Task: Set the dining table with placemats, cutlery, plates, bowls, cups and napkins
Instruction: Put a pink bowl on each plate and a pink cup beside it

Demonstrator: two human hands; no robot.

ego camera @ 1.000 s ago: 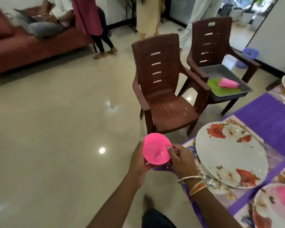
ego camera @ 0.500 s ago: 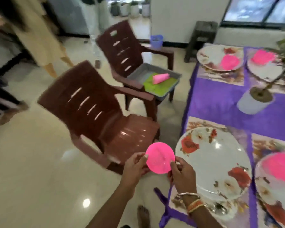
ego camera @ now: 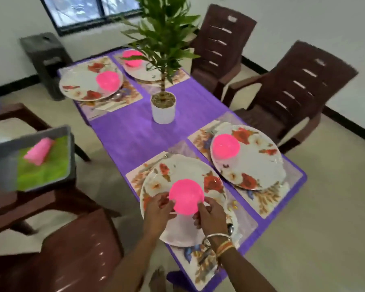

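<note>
- Left hand: reaches in from the lower edge, forearm angled up and to the right. Fingers are curled and pinch the left rim of a round pink plastic bowl.
- Right hand: mirrors the left, with thumb and fingers curled onto the bowl's right rim. A metal bangle and coloured threads sit at the wrist.
- The bowl is held between both hands over the near half of a white floral dinner plate. Cannot tell whether its base touches the plate, or which way up it is.
- That plate lies on a floral placemat at the near left corner of the table with the purple cloth. A fork shows at the plate's far edge and a spoon just beside the right wrist.
- Neighbouring setting, to the right: second floral plate with a pink bowl on its far left part.
- Far end: two more floral plates, left and right, each carrying a pink bowl; cutlery is partly hidden under the left one.
- Centre of the table: a green plant in a white pot, well apart from the hands; its leaves overlap the far right setting.
- Left of the table: a grey tray rests on a brown plastic chair, holding a green cloth and a pink cup lying on its side. This area is blurred.
- Two brown plastic chairs stand along the table's right side.
</note>
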